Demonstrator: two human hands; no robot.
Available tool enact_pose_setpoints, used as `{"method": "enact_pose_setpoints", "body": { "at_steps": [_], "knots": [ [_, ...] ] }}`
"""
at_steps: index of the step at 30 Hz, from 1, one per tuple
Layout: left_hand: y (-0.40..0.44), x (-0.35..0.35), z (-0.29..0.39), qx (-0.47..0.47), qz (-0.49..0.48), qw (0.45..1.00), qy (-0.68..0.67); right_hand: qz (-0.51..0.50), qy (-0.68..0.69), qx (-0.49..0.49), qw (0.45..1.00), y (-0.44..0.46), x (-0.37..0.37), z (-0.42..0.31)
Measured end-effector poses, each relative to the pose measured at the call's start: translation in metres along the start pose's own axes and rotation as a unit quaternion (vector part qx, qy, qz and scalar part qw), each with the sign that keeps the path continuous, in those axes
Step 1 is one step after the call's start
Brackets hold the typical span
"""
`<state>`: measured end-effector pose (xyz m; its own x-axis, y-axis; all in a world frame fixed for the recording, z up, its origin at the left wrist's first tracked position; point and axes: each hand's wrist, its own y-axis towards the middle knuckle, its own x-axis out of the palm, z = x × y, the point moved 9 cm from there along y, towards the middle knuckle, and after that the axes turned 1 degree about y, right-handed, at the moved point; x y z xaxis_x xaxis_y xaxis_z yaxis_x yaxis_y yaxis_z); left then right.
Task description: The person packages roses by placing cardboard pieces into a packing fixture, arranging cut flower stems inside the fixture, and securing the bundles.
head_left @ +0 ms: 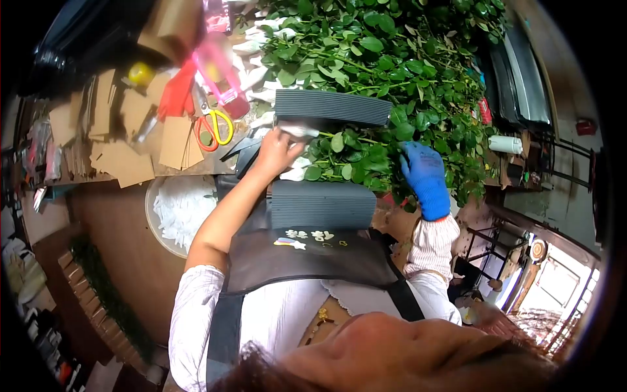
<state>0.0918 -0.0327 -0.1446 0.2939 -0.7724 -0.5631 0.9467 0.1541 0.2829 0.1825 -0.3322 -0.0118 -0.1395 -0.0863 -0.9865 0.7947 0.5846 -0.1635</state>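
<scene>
My left hand (281, 150), bare, pinches a rose (302, 130) just at its white-wrapped head. The leafy stem (362, 139) of this rose runs right, toward my right hand (424, 175). That hand wears a blue knitted glove, its fingers curled among the leaves at the stem's far part; the fingertips are partly hidden. Behind the stem stands a dark ribbed panel (333, 108). A second ribbed panel (323, 206) is on the near side, against my dark apron (300, 261). More roses (372, 46) with white-wrapped heads lie piled beyond the panels.
Scissors (223, 128) with red and yellow handles, a pink plastic holder (222, 78), a red glove (176, 90) and cardboard pieces (123, 163) lie on the left of the table. Below its edge stands a round tub (151, 202) of white sleeves. A white roll (505, 144) lies right.
</scene>
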Motion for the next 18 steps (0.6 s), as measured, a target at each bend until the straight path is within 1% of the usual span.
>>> {"method": "enact_pose_setpoints", "body": {
  "at_steps": [2, 4, 6, 8, 10, 12, 13, 15, 16, 18],
  "knots": [
    [0.008, -0.013, 0.022, 0.016, 0.016, 1.0, -0.014, 0.023, 0.171, -0.075, 0.982, 0.005, -0.037, -0.056],
    [0.009, -0.011, 0.023, 0.002, 0.009, 1.0, -0.029, -0.034, 0.251, -0.101, 0.962, 0.025, -0.04, -0.113],
    [0.008, -0.014, 0.027, 0.0, 0.008, 1.0, -0.016, -0.091, 0.112, -0.09, 0.986, 0.055, 0.013, -0.136],
    [0.009, -0.019, 0.034, 0.016, 0.007, 1.0, 0.023, -0.14, -0.007, -0.045, 0.989, 0.086, 0.071, -0.132],
    [0.009, -0.02, 0.03, 0.029, 0.007, 0.998, 0.058, -0.152, -0.006, -0.022, 0.988, 0.098, 0.083, -0.126],
    [0.006, -0.013, 0.017, -0.011, -0.034, 0.997, 0.061, -0.187, -0.029, -0.002, 0.982, 0.096, 0.09, -0.12],
    [0.009, -0.019, 0.02, -0.028, -0.041, 0.998, 0.036, -0.217, -0.027, 0.026, 0.975, 0.096, 0.094, -0.118],
    [0.02, -0.032, 0.026, -0.057, -0.059, 0.996, -0.016, -0.151, -0.03, -0.004, 0.988, 0.098, 0.099, -0.12],
    [0.021, -0.029, 0.022, -0.078, -0.083, 0.993, -0.02, -0.118, -0.032, -0.02, 0.992, 0.098, 0.101, -0.121],
    [0.018, -0.021, 0.009, -0.122, -0.133, 0.983, -0.028, -0.095, -0.038, -0.025, 0.994, 0.097, 0.106, -0.119]
  ]
}}
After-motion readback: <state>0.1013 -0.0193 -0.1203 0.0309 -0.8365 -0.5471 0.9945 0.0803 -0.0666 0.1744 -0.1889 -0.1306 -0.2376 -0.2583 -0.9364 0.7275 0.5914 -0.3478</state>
